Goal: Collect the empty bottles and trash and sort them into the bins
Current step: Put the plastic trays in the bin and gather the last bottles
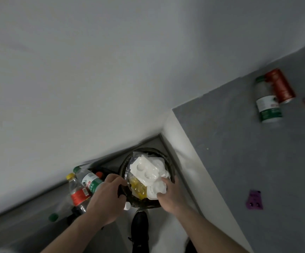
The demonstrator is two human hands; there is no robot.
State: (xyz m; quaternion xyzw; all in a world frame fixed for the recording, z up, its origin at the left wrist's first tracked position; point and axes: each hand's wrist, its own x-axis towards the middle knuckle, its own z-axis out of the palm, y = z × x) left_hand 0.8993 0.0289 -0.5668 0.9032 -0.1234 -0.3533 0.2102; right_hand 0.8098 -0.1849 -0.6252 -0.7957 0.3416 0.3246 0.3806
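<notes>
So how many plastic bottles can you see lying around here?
4 plainly: a green-label bottle on the grey surface beside the red can; left of the bin, a green-label bottle, a red-label bottle and a green-capped bottle. Others may be hidden.

A plain pale grey wall point(93, 70) filled the upper and left part of the view, dimly and evenly lit. At the right lay a flat dark grey worktop point(230, 143) with a white front edge point(181, 152), its far side meeting the wall. Below, a grey floor point(29, 225) ran along the wall's foot into the narrow corner.
</notes>
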